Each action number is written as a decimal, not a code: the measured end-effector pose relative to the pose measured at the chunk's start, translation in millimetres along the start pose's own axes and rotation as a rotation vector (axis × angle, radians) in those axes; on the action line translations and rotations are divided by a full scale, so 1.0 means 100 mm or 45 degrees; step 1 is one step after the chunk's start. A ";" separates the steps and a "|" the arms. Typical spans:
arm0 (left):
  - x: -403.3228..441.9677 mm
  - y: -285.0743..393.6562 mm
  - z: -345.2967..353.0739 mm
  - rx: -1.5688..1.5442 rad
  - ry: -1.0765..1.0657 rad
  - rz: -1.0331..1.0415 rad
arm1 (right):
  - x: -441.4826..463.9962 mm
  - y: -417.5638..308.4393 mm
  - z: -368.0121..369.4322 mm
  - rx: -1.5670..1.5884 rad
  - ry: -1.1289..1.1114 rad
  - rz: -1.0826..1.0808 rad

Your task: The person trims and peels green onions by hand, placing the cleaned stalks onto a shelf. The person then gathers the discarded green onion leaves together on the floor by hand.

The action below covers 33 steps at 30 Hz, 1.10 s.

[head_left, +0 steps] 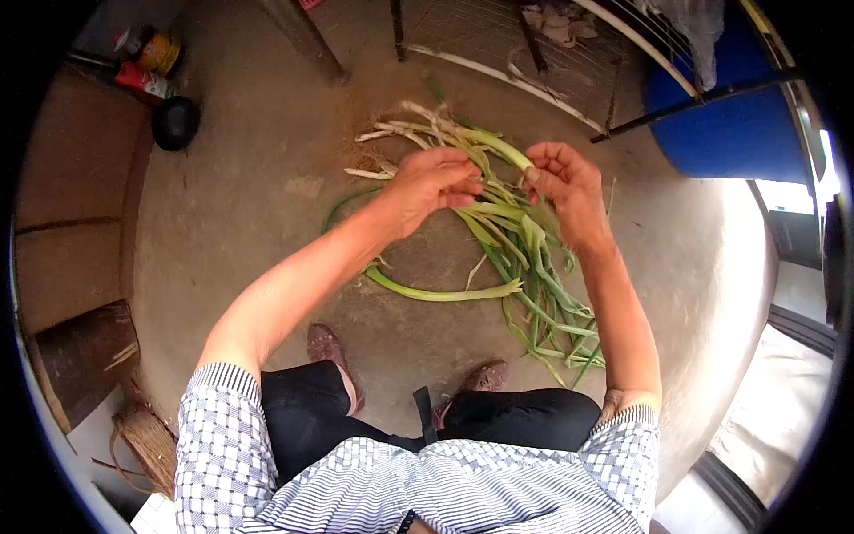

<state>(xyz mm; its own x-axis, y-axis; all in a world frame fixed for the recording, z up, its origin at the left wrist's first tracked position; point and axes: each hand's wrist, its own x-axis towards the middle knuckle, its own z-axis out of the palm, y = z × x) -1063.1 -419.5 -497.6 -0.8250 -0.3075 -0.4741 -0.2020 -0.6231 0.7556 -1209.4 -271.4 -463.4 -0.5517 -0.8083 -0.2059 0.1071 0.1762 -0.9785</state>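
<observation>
Green onions (537, 236) lie heaped mid-floor (267, 222), seemingly mostly unfinished, the right hand (565, 189) pinching one stalk (500, 145), the left hand (430, 189) half-curled, its hold unclear.

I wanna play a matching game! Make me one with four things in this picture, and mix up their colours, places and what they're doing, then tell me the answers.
Things:
1. right hand
2. green onions
3. trousers
4. shirt

Clues:
A. black
B. lying in a tangle on the floor
C. white and dark, with checks and stripes
D. pinching a green onion stalk

Right pairs: 1-D, 2-B, 3-A, 4-C
</observation>
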 end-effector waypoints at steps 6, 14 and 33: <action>-0.19 0.32 0.41 -0.098 -0.064 0.084 | -0.64 -0.09 0.29 0.147 -0.120 -0.134; -0.52 0.54 0.47 0.093 -0.677 -0.093 | -0.45 -0.25 0.05 0.169 0.211 -0.203; -0.76 0.77 0.21 0.653 -0.340 -0.104 | -0.49 0.19 -1.37 0.751 0.836 -0.082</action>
<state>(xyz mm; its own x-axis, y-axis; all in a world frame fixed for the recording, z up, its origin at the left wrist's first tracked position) -1026.8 -429.4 -394.1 -0.8869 -0.0398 -0.4602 -0.4456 -0.1891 0.8750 -1293.6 -151.7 -470.6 -0.9156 -0.2886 -0.2798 0.3683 -0.3235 -0.8716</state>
